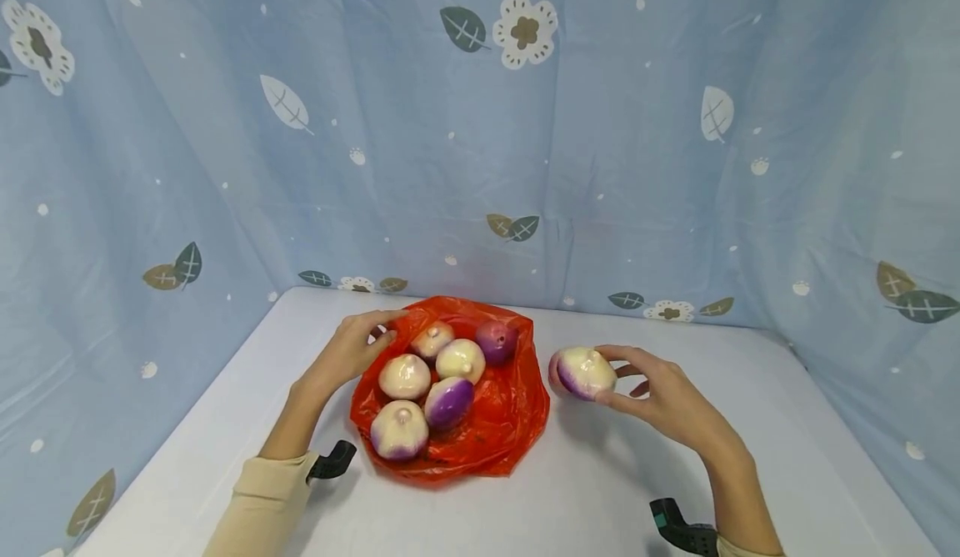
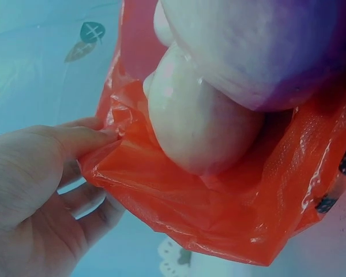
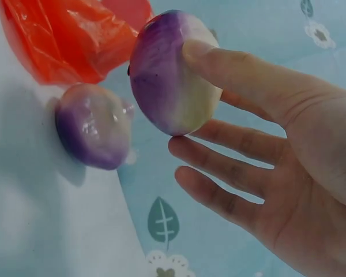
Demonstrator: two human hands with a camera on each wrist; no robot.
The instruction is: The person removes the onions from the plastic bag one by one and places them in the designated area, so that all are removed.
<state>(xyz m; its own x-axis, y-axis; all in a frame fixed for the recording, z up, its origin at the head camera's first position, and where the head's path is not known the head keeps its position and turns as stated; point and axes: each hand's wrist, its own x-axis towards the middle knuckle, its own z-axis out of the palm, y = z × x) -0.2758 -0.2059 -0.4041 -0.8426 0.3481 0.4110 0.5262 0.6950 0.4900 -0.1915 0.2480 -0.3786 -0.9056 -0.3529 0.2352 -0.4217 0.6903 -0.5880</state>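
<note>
A red plastic bag [image 1: 487, 436] lies spread wide on the table, with several glossy purple-and-white turnips [image 1: 405, 376] inside. My left hand [image 1: 352, 348] is at the bag's left rim; in the left wrist view its thumb and fingers pinch the red film [image 2: 161, 210]. To the right of the bag, my right hand [image 1: 663, 394] holds one turnip [image 1: 588, 371] between thumb and fingers, its lower fingers spread away from it in the right wrist view. Another turnip [image 3: 95, 127], partly hidden behind the held one in the head view, rests on the table near the bag.
The white table [image 1: 600, 507] carries the bag and the loose turnip. A blue curtain [image 1: 420, 165] with leaf and flower prints hangs behind the table and along both sides. Black wrist mounts [image 1: 332, 460] sit on both forearms.
</note>
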